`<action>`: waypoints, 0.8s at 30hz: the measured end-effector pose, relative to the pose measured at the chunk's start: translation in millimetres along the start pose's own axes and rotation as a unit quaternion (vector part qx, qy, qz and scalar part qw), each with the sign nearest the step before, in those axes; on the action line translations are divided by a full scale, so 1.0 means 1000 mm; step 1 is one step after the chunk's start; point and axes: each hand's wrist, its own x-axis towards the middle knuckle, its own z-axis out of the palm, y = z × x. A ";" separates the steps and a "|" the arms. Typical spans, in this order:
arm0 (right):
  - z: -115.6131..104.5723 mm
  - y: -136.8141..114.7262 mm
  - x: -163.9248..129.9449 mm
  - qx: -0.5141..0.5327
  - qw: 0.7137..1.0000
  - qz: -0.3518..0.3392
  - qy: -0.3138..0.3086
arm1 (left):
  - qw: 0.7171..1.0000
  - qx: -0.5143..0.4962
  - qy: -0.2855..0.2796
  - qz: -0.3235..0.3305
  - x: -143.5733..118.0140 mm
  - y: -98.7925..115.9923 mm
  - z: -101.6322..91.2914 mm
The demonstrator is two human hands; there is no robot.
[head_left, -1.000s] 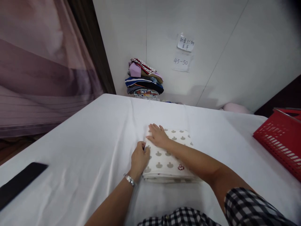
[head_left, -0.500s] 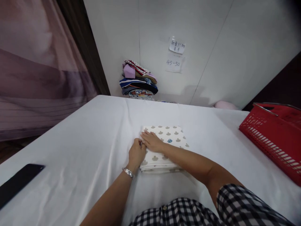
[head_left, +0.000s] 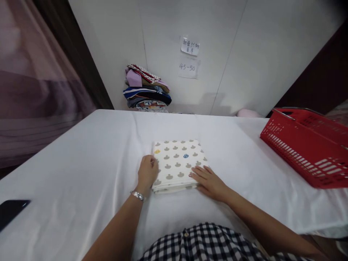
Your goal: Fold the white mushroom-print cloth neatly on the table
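A folded cream cloth [head_left: 178, 164] with small grey shapes and one blue and one yellow mark lies on the white table [head_left: 81, 156] in front of me. My left hand [head_left: 147, 173], with a silver bracelet at the wrist, grips the cloth's left edge, thumb on top. My right hand [head_left: 208, 182] rests flat at the cloth's near right corner, fingertips touching the fabric, fingers apart.
A red plastic basket [head_left: 304, 145] stands at the right edge of the table. A pile of folded clothes [head_left: 146, 88] sits against the white wall at the back. A dark flat object [head_left: 11, 212] lies at the near left. Two paper notes [head_left: 189, 56] hang on the wall.
My right hand has slid off the top of the cloth toward me and to the right, down to its near right corner. My left hand stays at the left edge. The view has turned left.
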 end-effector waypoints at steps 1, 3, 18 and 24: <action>0.003 0.005 -0.008 -0.014 1.000 0.016 0.015 | 1.000 0.004 0.007 0.021 0.001 0.000 0.000; 0.009 0.010 -0.021 -0.032 0.998 0.040 0.040 | 0.998 0.022 0.020 0.062 0.001 0.003 -0.003; 0.019 0.018 -0.024 -0.078 0.994 0.046 0.053 | 0.902 0.144 -0.168 0.370 -0.070 0.016 -0.017; 0.011 0.021 -0.017 -0.080 0.994 0.042 0.069 | 0.901 0.159 -0.205 0.348 -0.071 0.026 -0.019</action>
